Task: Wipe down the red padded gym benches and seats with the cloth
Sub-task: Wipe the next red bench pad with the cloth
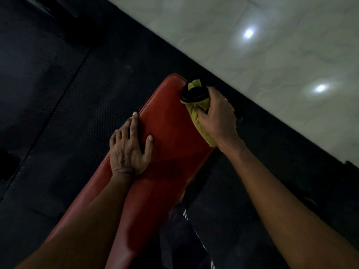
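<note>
A yellow cloth is gripped by the right hand at the red bench's far right edge; the left hand is laid flat, released, on its left edge.

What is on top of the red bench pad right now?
The left hand lies flat on the bench pad; the right hand holds a yellow cloth at its edge. Pad beneath them is hidden.

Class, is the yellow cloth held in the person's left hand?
No: the right hand grips the yellow cloth; the left hand rests flat.
</note>
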Available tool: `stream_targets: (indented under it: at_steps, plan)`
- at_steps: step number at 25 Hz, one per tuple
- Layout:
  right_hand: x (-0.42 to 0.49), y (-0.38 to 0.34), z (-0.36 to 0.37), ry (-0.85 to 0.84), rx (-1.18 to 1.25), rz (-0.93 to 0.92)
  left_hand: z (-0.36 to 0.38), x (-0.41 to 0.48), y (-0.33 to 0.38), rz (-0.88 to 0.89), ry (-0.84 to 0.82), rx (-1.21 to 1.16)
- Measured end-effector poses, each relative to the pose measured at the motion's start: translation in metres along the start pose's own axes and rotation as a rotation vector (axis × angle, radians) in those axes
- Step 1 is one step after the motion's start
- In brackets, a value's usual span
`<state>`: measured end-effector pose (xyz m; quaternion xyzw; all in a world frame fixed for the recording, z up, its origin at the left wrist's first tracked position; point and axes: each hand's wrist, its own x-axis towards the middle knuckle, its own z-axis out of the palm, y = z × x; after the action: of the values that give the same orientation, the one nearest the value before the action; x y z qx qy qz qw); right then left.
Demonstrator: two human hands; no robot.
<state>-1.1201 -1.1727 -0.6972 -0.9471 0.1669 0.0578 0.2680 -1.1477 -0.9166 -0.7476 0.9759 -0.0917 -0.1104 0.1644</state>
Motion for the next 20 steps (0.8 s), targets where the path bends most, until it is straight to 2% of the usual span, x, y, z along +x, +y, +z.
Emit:
stream_targets:
  at_steps: [3,8,13,16,20]
  plan:
    - [0.022,-0.016,0.011,0.024,0.007,-0.036,0.001,0.000,0.000,-0.002,0.001,-0.006]
    - [0.052,-0.028,0.013,-0.124,-0.007,-0.097,0.000,0.000,0.001,0.002,0.000,-0.028]
    - [-0.039,0.019,0.007,0.144,0.016,0.168,-0.001,0.000,0.004,-0.020,-0.021,-0.029]
    - [-0.077,0.024,0.021,0.244,0.177,0.362,-0.002,-0.001,0.004,-0.013,-0.027,-0.034]
    - [-0.070,0.020,0.028,0.495,0.419,0.532,0.000,-0.003,0.003,-0.008,-0.029,-0.034]
